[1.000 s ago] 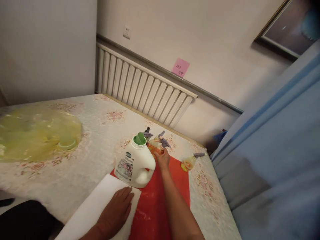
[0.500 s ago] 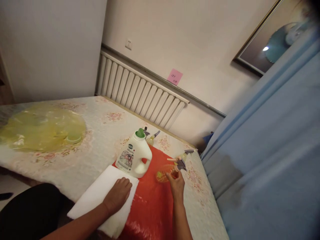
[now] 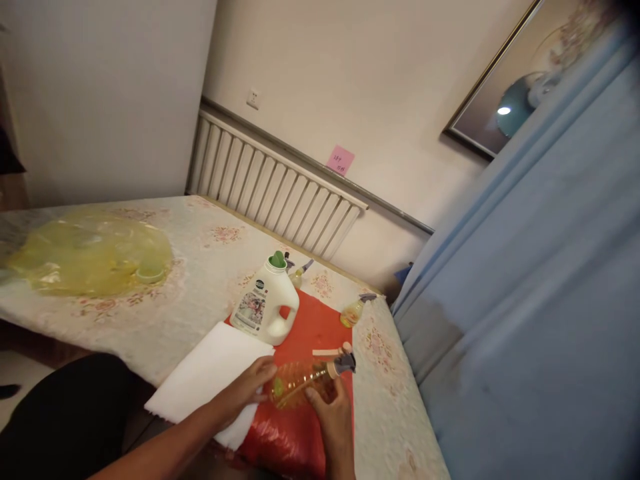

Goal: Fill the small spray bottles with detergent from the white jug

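My right hand (image 3: 329,411) is closed around an orange spray bottle (image 3: 299,380) with a grey trigger head, held tilted over a red plastic sheet (image 3: 310,327). My left hand (image 3: 249,387) touches the bottle's base, fingers curled round it, and lies over a folded white cloth (image 3: 207,373). A white detergent jug (image 3: 265,303) with a green cap stands on the red sheet beyond the hands.
The table has a floral cloth (image 3: 200,260). A small yellow spray bottle (image 3: 353,310) lies near the right edge, another (image 3: 299,272) behind the jug. A yellow plastic bag (image 3: 85,250) lies far left. A radiator (image 3: 270,190) and blue curtain (image 3: 525,300) border the table.
My right hand took the orange spray bottle from behind the jug and brought it near me. My left hand moved off the flat cloth to the bottle's base.
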